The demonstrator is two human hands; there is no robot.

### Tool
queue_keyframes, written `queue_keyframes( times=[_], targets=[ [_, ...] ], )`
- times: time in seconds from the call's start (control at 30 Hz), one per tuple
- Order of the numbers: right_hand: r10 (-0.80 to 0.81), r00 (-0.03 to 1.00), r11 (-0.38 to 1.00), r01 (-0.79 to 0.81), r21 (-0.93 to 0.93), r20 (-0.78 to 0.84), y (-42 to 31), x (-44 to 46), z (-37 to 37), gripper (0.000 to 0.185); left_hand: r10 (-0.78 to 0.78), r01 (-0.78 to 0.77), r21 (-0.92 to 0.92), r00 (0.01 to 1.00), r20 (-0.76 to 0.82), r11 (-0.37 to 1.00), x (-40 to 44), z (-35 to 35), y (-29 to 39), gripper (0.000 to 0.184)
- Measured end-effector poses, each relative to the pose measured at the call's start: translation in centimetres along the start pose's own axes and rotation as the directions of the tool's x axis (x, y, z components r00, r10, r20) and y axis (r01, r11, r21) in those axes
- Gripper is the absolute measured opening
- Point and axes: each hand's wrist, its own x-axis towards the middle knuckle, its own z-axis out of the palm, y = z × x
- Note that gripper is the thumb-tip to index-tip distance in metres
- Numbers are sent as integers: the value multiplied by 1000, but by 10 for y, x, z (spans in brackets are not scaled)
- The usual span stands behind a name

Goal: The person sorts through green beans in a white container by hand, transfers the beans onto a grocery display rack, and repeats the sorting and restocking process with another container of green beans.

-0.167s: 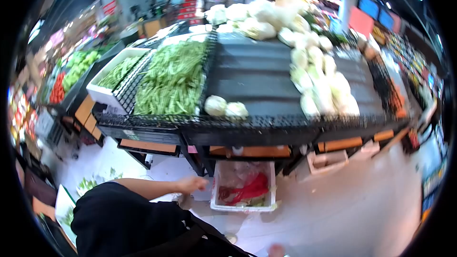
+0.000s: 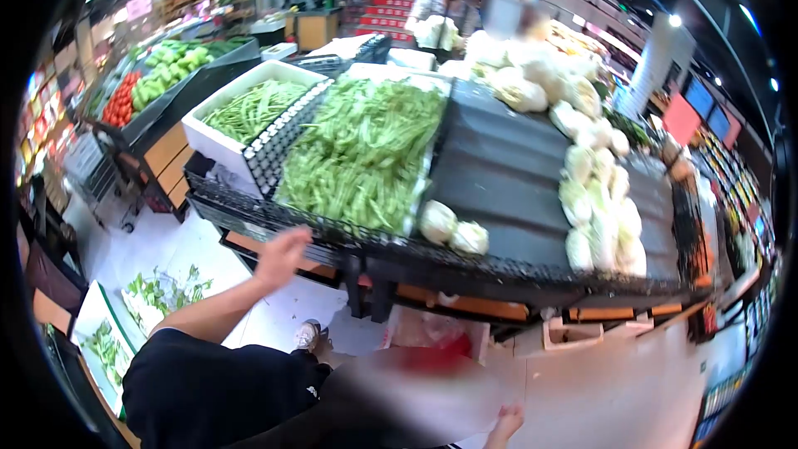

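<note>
My left hand [image 2: 284,256] hangs in front of the black rack's left front edge, below the green beans. It holds nothing I can see; its fingers are loosely bent, not in a fist, and slightly smeared. At the bottom of the view is my right hand [image 2: 507,424], with its fingers curled in; what they hold, if anything, does not show. Beside it a pale blurred patch [image 2: 416,391] covers part of the floor. Green beans [image 2: 362,150] fill the rack's left section. Two pale cabbages [image 2: 453,229] lie by the front rim, right of the beans.
A white foam box [image 2: 224,137] of beans stands left on the rack [image 2: 499,183]; Chinese cabbages [image 2: 600,208] are piled right. Underneath is a white bin [image 2: 399,328] with red plastic. A crate of leafy greens [image 2: 104,349] stands lower left. People [image 2: 457,4] are at the back.
The view has swung left, so the rack sits further right and lower. My left hand has risen toward the rack's edge, and my right hand shows more clearly.
</note>
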Motion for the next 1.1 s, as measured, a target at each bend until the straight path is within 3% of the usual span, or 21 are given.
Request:
queue_keyframes(
  times=[0.03,0.07,0.17,0.2,0.23,0.27,0.33,0.37,0.47,0.5,0.53,0.57,0.6,0.67,0.7,0.8,0.83,0.9,1.0,1.03,1.1],
  targets=[
    [-128,992,992,128,-23,5,-41,-15,16,29,-19,22,18,988,-155,1000,9,-31,-31,23],
    [-139,989,990,139,10,58,-70,-41,74,27,44,-15,95,950,-308,995,50,-94,-50,30],
    [-380,900,925,370,87,214,-185,-89,197,23,-173,212,-4,784,-596,977,104,-185,-107,50],
    [-459,845,888,443,120,275,-220,-107,240,22,-183,272,54,768,-614,961,117,-205,-132,55],
    [-497,795,863,494,105,349,-246,-130,279,19,-337,324,-142,694,-636,935,122,-216,-156,56],
    [-475,777,872,480,99,414,-272,-158,322,17,-399,355,-204,656,-641,912,130,-239,-192,56],
    [-520,614,808,578,109,594,-300,-192,399,14,-568,419,-383,589,-576,823,126,-248,-246,58],
    [-514,539,794,594,133,667,-317,-212,439,14,-636,434,-465,553,-539,772,144,-273,-231,60],
    [-449,355,743,658,122,820,-336,-245,548,17,-684,437,-529,511,-520,728,163,-300,-265,63],
    [-432,305,681,727,85,849,-338,-251,581,19,-636,434,-465,521,-569,772,172,-306,-283,62],
    [-378,327,626,780,-22,866,-344,-268,611,23,-585,430,-400,530,-614,809,182,-312,-306,61],
    [-371,237,602,797,39,898,-335,-266,645,26,-522,430,-317,546,-655,846,196,-327,-318,60],
    [-224,286,727,686,-36,932,-325,-268,675,30,-491,478,-207,607,-625,854,210,-338,-323,58],
    [-32,309,805,571,-159,950,-321,-297,716,42,-410,467,-28,745,-526,884,250,-361,-335,54],
    [31,332,798,560,-223,943,-314,-308,737,38,-487,499,-85,770,-412,862,274,-371,-339,58],
    [-78,480,598,724,-345,874,-291,-333,767,57,-514,527,231,850,-117,818,336,-382,-342,60],
    [-279,389,439,865,-244,878,-293,-347,760,60,-576,567,258,816,-44,782,354,-380,-340,61],
    [-578,89,14,995,-100,811,-294,-369,739,65,-689,632,322,717,102,705,384,-372,-338,62],
    [-544,-65,98,985,141,836,-288,-373,745,66,-694,528,494,675,249,691,409,-361,-352,63],
    [-498,-6,151,984,94,867,-281,-374,752,75,-687,507,528,691,224,682,413,-357,-352,59],
    [-278,263,298,938,-177,924,-280,-377,779,82,-668,491,567,730,145,661,420,-349,-360,55]
  ],
)
